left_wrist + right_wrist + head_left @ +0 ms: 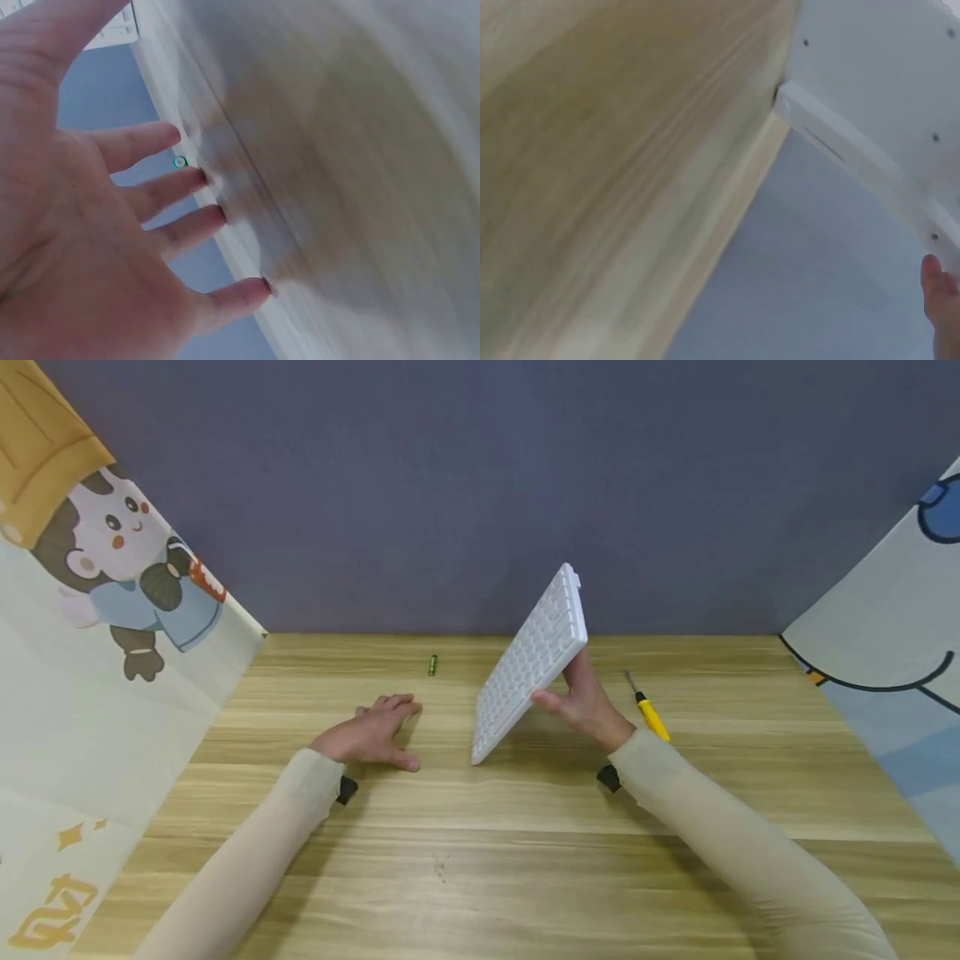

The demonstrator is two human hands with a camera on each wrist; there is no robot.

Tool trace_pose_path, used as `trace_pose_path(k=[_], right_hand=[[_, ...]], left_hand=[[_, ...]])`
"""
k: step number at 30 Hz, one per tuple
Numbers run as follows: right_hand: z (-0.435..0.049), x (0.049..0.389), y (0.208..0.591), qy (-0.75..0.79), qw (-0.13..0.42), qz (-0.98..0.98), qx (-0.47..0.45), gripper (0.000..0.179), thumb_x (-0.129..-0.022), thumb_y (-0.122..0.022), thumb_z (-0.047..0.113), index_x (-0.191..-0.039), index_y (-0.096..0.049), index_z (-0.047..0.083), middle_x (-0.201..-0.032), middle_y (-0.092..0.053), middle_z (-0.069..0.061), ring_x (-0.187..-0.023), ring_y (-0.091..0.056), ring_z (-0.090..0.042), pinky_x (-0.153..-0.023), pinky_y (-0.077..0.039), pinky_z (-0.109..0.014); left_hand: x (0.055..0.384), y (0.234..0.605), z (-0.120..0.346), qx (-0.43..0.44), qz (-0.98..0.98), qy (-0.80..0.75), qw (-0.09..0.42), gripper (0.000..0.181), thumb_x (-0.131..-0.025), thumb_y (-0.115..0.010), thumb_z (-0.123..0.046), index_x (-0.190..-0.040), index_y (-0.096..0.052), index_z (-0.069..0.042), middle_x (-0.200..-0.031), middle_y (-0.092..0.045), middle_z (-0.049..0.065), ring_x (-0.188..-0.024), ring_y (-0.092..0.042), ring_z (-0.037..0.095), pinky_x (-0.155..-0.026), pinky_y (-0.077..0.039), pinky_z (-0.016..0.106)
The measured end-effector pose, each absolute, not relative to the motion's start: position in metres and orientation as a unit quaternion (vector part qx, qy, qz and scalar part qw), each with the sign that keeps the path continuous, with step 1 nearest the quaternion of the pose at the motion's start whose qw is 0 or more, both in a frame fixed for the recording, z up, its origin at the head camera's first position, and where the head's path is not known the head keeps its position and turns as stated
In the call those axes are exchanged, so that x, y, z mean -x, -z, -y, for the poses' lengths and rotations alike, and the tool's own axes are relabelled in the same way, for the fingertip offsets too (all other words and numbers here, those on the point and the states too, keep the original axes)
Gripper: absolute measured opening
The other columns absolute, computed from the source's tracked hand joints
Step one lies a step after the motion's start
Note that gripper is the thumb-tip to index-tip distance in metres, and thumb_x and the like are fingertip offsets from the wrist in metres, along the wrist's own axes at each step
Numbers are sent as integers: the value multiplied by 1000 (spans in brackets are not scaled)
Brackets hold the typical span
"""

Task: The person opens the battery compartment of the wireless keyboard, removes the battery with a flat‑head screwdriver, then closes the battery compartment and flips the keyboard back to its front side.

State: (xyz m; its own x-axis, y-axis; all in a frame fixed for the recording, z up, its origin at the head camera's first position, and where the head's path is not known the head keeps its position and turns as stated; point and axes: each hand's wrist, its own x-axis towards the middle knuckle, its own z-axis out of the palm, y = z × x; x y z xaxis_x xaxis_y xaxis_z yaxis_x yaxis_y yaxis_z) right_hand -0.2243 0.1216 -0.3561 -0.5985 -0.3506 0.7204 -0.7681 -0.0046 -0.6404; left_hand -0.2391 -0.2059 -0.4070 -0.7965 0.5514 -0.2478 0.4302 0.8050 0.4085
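My right hand (588, 702) grips a white keyboard (528, 656) by its right end, thumb on the near side. The board stands steeply tilted, its keys facing left and its lower end down at the tabletop. In the right wrist view the plain underside (877, 67) shows small dark holes, and fingers (937, 289) show at the edge. To the left, my left hand (375, 732) holds nothing; its fingers are spread, with the fingertips close to the wood. Beyond it lies a small green battery (432, 665), seen end-on in the left wrist view.
A screwdriver (652, 718) with a yellow and black handle lies right of my right hand. The wood-grain table (480, 877) ends at a dark grey-blue wall (420, 493). Printed cartoon panels flank it on both sides.
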Motion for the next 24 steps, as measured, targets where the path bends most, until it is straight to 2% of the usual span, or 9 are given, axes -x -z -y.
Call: trace_pose_path(k=[8,18,24], right_hand=[[-122,224,340,-604,177,662,-407,113,-81,-68,52,-144,3,-9,-155,-6,-17,-132,-29,-34,-103,-33,-42],[-121,224,343,-609,167,662,-403,123,-76,-75,49,-144,10,-8,-156,-2,-17,-134,-28,-31,-101,-37,-34],[-119,224,344,-586,163,678,-412,123,-76,-75,48,-144,12,-8,-156,2,-19,-139,-19,-32,-103,-34,-38]], left_hand=[[238,406,196,-267,-931,-178,173,109,-70,-74,-60,-151,-21,-9,-153,-20,13,-139,-14,36,-102,-12,68],[240,409,186,-264,-935,-166,167,120,-64,-73,-67,-152,-15,-11,-153,-22,12,-138,-15,36,-101,-13,69],[242,411,183,-267,-936,-165,161,123,-61,-74,-68,-152,-16,-10,-152,-24,12,-137,-18,37,-101,-14,69]])
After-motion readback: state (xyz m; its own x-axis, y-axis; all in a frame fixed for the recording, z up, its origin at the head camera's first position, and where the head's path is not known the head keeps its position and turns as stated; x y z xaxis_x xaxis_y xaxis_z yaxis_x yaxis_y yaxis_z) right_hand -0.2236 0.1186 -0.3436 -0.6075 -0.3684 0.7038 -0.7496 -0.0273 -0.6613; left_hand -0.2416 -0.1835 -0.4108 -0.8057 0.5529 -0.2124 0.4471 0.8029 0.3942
